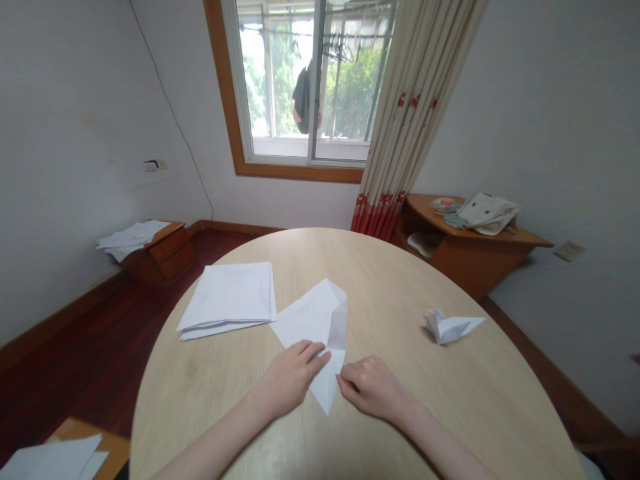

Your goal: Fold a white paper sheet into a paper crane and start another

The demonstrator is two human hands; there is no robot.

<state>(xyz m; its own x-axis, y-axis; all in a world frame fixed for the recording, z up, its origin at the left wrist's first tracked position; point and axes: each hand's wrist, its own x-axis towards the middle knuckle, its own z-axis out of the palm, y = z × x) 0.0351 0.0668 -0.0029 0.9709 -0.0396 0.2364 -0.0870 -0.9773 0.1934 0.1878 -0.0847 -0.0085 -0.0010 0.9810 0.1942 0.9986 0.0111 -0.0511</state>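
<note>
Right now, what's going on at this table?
A person has a folded sheet of white paper on a rounded wooden table. Their left hand rests on the sheet, and their right hand is at its edge. A pile of folded white paper lies to its left, and a small folded paper figure lies off to the right.

Item: folded white paper sheet (315, 327).
Form: angular kite-like outline, with a grey-shaded folded flap along the upper right edge.
Pose: lay flat, with its narrow point directed toward the person.
Location: near the front edge of the oval wood-grain table (425, 413).
</note>
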